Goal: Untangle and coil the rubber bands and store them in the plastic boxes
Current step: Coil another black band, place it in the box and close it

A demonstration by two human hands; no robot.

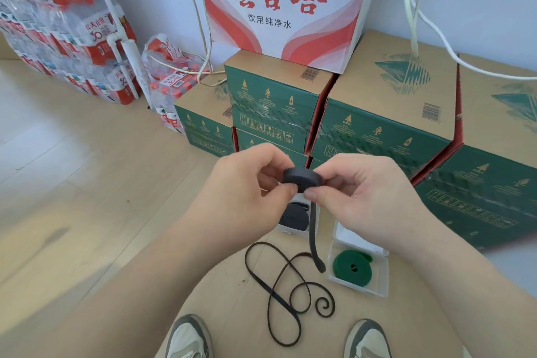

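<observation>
Left hand (247, 183) and right hand (357, 192) are up together, each pinching the grey coil (302, 179) between thumb and fingertips, and its tail (313, 238) dangles toward the boxes, so this band looks nearly wound with one short stretch to take in. Two look finished: a green coil (353, 267) sits in the near box (377, 291), a dark coil (293, 216) in the far box (283, 230) beneath the hands. What's left, by the look of it: stow this one, then coil the black band (290, 285) sprawled in loose loops on the floor (87, 183).
</observation>
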